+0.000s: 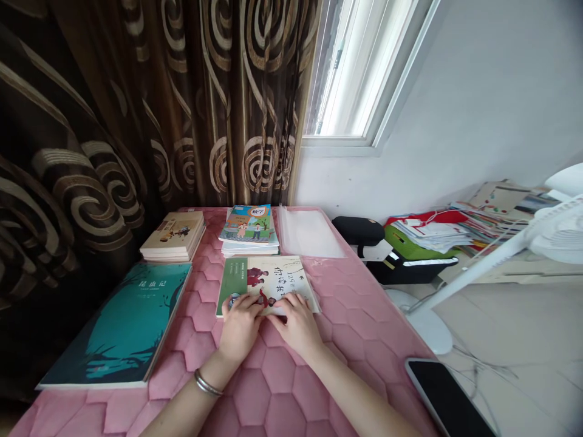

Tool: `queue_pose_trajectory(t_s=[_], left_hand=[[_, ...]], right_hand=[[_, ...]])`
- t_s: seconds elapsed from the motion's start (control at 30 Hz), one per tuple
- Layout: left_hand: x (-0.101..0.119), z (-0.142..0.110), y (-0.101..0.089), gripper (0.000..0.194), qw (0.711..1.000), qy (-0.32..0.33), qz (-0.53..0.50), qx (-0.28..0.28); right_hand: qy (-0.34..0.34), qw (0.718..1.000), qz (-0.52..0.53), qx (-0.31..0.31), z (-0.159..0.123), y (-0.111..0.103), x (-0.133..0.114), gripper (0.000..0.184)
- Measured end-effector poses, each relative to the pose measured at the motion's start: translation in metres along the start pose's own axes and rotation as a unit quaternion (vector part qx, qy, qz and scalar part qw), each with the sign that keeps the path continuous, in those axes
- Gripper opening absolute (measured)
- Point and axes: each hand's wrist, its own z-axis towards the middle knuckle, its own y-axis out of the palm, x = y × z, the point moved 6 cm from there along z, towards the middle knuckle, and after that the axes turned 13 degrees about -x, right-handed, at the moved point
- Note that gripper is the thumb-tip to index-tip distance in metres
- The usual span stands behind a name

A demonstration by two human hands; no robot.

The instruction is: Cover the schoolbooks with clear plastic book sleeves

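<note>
A green and cream book (285, 270) with red illustrated figures and Chinese characters lies flat on the pink quilted cover (279, 370), right in front of me. My left hand (241, 321), with a metal bangle on the wrist, closes on the left-middle of the book's near edge. Beside it, my right hand (298, 323) grips the same edge slightly to the right. Both sets of fingers bend over the front cover, and the thumbs come close together at the edge. The fingers hide the book's lower part.
A large teal book (132, 321) and a stack of beige books (175, 233) lie left. Behind are a textbook pile (250, 224) and clear plastic sheets (310, 230). A tablet-like device (446, 397) sits front right; a white fan (483, 273) stands beyond the edge.
</note>
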Motion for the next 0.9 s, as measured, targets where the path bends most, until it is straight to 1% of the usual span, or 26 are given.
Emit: queue_pose_trajectory(t_s=[0.13,0.2,0.33,0.43,0.53,0.6,0.7,0.9], left_hand=[[-0.025,-0.009,-0.008,0.013,0.999,-0.027,0.012,0.019],[-0.039,-0.015,-0.011,0.014,0.999,-0.043,0.014,0.03],[-0.064,-0.023,-0.022,0.017,0.995,-0.085,0.017,0.054],[-0.077,-0.024,-0.03,0.022,0.995,-0.09,0.019,0.038],[-0.091,-0.023,-0.037,0.022,0.996,-0.086,0.006,0.009],[-0.1,-0.023,-0.039,0.02,0.996,-0.084,-0.013,-0.013],[-0.108,-0.022,-0.036,0.019,0.996,-0.071,-0.041,-0.037],[-0.109,-0.022,-0.032,0.02,0.996,-0.053,-0.057,-0.032]], right_hand=[[-0.007,1.0,0.013,-0.013,-0.001,-0.002,0.004,0.008],[-0.016,0.999,0.026,-0.026,-0.002,-0.005,0.009,0.006],[-0.055,0.997,0.032,-0.043,-0.003,-0.014,0.025,0.006],[-0.077,0.995,0.019,-0.06,-0.004,-0.02,0.041,0.004],[-0.075,0.994,0.004,-0.074,-0.005,-0.026,0.057,0.003],[-0.073,0.994,0.007,-0.081,-0.005,-0.03,0.065,0.006],[-0.077,0.992,0.033,-0.094,-0.007,-0.035,0.075,0.01],[-0.039,0.986,0.095,-0.131,-0.011,-0.04,0.097,0.014]])
